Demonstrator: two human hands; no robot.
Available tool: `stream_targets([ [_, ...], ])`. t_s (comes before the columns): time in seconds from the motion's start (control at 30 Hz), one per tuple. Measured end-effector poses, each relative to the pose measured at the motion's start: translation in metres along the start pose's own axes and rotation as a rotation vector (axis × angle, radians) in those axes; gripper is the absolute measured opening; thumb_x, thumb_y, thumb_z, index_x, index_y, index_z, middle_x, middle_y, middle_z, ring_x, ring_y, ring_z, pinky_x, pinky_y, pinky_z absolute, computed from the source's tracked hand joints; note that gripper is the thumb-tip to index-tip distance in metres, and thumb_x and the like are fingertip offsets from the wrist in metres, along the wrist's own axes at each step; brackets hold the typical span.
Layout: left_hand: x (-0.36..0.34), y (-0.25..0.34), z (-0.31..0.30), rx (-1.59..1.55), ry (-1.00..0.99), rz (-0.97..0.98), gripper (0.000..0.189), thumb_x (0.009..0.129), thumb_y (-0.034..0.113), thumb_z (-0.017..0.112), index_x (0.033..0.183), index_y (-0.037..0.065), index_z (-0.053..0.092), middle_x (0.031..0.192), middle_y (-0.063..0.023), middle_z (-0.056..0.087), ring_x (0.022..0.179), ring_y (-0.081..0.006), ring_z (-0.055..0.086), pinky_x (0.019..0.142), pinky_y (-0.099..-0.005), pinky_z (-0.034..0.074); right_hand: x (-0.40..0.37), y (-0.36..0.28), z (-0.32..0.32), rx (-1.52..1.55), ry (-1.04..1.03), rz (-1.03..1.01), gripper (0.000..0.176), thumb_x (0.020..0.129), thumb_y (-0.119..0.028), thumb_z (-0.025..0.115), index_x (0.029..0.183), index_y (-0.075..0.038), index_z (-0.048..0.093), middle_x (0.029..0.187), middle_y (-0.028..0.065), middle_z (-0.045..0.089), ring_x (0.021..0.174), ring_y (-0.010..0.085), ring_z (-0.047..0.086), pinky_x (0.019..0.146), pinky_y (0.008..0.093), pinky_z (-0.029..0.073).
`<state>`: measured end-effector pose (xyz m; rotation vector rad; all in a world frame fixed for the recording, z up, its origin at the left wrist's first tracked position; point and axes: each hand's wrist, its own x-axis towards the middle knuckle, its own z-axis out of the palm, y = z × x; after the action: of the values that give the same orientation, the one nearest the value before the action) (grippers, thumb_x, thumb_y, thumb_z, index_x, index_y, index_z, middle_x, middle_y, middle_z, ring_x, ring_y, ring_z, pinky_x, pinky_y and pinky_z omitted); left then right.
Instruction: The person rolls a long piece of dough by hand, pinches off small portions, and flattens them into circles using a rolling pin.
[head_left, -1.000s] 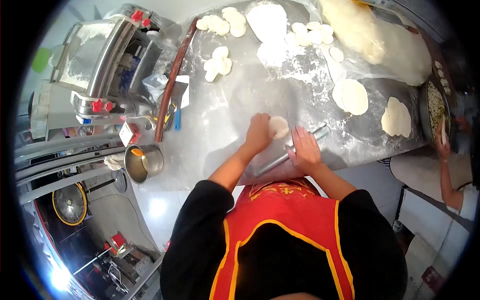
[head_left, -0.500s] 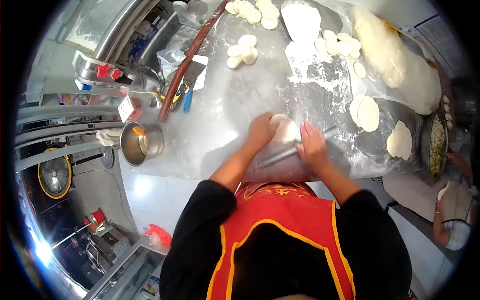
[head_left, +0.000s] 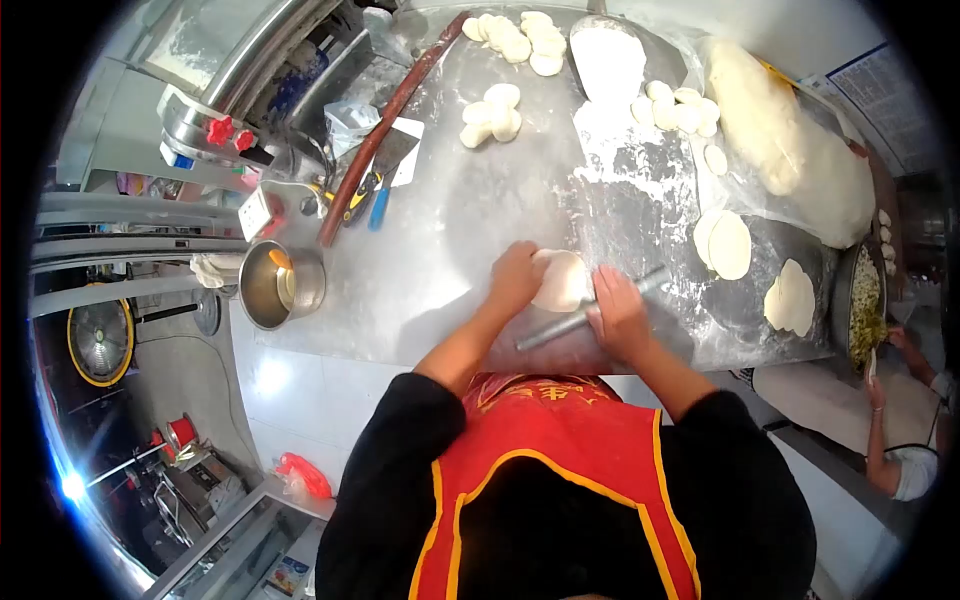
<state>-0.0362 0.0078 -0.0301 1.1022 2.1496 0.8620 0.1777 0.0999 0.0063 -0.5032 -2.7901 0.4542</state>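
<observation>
Floury steel table [head_left: 450, 250] fills the middle of the frame, with a dough round [head_left: 560, 281] lying flat at center. Left hand [head_left: 515, 278] pinches the round's left edge, while right hand [head_left: 618, 312] presses down on a metal rolling pin [head_left: 585, 310] lying across the dough's lower edge.

Occluded and cropped zones on the worktop [head_left: 440, 250]

The left hand [head_left: 515, 280] covers the left edge of the dough disc [head_left: 562, 282], and its fingertips are hidden. The right hand [head_left: 620, 315] masks the middle of the rolling pin [head_left: 555, 328], so finger wrap cannot be determined. At the worktop's right edge, the lens rim crops the filling pan [head_left: 865, 300] and a co-worker [head_left: 910, 470].
</observation>
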Motion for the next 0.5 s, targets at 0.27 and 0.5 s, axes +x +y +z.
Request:
stream_targets([
  [0.27,0.021,0.030,0.001,0.178,-0.125,-0.007,0.031,0.085,0.034,0.063,0.097,0.006,0.068,0.098,-0.0178,0.067,0.091,-0.0368,0.064,0.078,-0.0468,0.051,0.124,0.016,0.046,-0.108,0.014,0.276,0.056,0.096,-0.035,0.048,0.136,0.005,0.043,0.143,0.0229,0.041,0.135,0.0346,0.037,0.112,0.0494,0.027],
  [0.5,-0.017,0.003,-0.015,0.113,-0.036,-0.047,0.033,0.087,0.035,0.057,0.097,0.006,0.069,0.094,-0.0190,0.067,0.090,-0.0387,0.064,0.078,-0.0494,0.050,0.004,0.000,0.007,-0.011,-0.104,0.017,0.064,0.087,-0.029,0.060,0.134,0.010,0.043,0.139,0.0292,0.044,0.128,0.0413,0.044,0.109,0.0511,0.031],
])
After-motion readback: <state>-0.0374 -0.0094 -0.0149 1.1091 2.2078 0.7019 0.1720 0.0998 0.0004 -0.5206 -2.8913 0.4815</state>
